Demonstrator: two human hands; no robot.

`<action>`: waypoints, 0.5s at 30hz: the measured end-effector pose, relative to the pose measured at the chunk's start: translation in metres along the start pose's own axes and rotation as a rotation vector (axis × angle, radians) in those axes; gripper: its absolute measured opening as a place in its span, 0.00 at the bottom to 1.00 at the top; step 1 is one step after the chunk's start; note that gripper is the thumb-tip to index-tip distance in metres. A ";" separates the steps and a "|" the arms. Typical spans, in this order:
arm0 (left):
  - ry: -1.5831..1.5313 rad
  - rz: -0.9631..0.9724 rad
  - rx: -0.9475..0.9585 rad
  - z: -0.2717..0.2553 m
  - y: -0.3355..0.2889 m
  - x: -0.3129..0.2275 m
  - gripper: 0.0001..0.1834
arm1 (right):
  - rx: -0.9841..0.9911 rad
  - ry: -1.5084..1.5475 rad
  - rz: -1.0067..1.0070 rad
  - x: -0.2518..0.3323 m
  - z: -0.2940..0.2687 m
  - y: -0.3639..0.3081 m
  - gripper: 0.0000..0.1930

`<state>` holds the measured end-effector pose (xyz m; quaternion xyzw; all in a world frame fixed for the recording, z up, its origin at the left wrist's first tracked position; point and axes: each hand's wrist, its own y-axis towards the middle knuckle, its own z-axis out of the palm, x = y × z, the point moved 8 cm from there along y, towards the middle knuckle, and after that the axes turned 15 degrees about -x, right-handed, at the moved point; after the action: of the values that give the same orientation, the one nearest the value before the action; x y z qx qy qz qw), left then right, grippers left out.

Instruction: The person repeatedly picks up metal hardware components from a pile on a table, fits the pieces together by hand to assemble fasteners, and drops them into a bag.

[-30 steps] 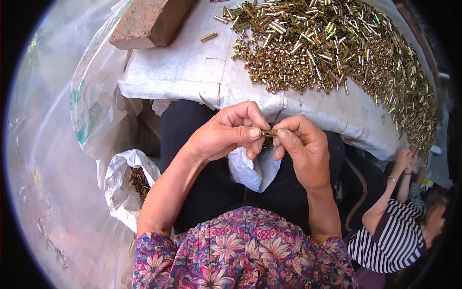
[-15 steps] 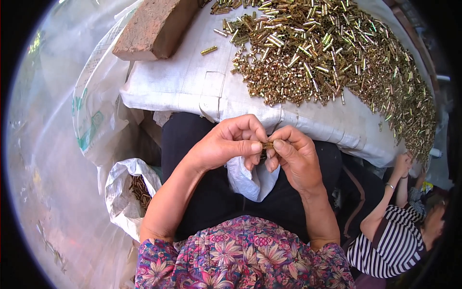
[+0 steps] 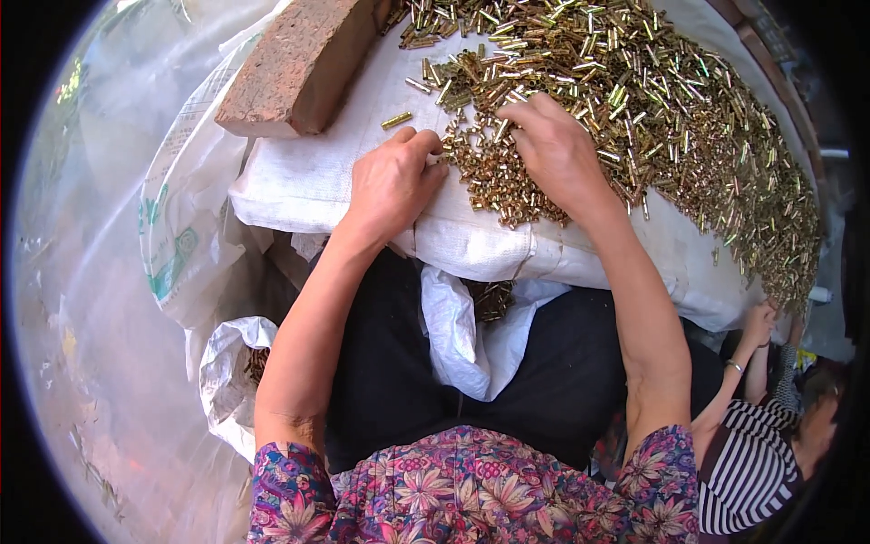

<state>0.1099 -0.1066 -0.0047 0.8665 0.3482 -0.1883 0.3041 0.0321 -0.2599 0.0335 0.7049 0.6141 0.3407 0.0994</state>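
Note:
A big heap of brass-coloured metal tubes [image 3: 625, 82] lies on a white woven-sack surface. Along its near edge gather small brass-coloured ring-like pieces [image 3: 498, 181]. My left hand [image 3: 391, 181] rests at the left edge of these small pieces, its fingers curled and thumb pressed in; what it pinches, if anything, is hidden. Over the heap reaches my right hand [image 3: 555, 150], fingers bent down and closed among the tubes, their tips partly hidden. One loose tube [image 3: 396, 120] lies just beyond my left hand.
A red brick [image 3: 294, 77] sits on the white sack surface [image 3: 299, 181] at the far left. A white bag [image 3: 453, 335] with metal pieces is in my lap; another white bag [image 3: 227, 372] stands left. At the right, a co-worker's hands [image 3: 759, 317] are beside the heap.
Both hands, which were together above my lap around a small brass-coloured tube, have parted and moved forward to the heap. The lap bag's opening now shows.

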 end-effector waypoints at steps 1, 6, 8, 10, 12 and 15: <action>0.038 0.000 0.031 0.006 0.000 0.000 0.09 | 0.001 -0.001 0.002 -0.005 0.007 0.006 0.10; 0.038 0.004 0.040 0.010 -0.002 0.000 0.08 | 0.095 -0.182 -0.187 -0.001 0.026 0.011 0.09; -0.040 0.005 -0.017 0.006 -0.001 0.001 0.07 | 0.097 -0.171 -0.174 0.001 0.019 0.009 0.08; -0.227 -0.093 -0.001 -0.001 -0.005 0.011 0.06 | 0.058 -0.042 -0.108 0.010 0.006 0.004 0.07; -0.418 -0.189 0.019 -0.008 -0.011 0.011 0.06 | 0.088 -0.051 -0.036 0.020 -0.011 -0.005 0.07; -1.022 -0.567 0.157 -0.009 -0.031 -0.001 0.05 | 0.198 0.549 0.433 0.017 -0.011 -0.032 0.08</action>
<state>0.0882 -0.0828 -0.0097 0.5588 0.3604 -0.6812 0.3063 0.0004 -0.2394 0.0300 0.7072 0.4843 0.4695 -0.2122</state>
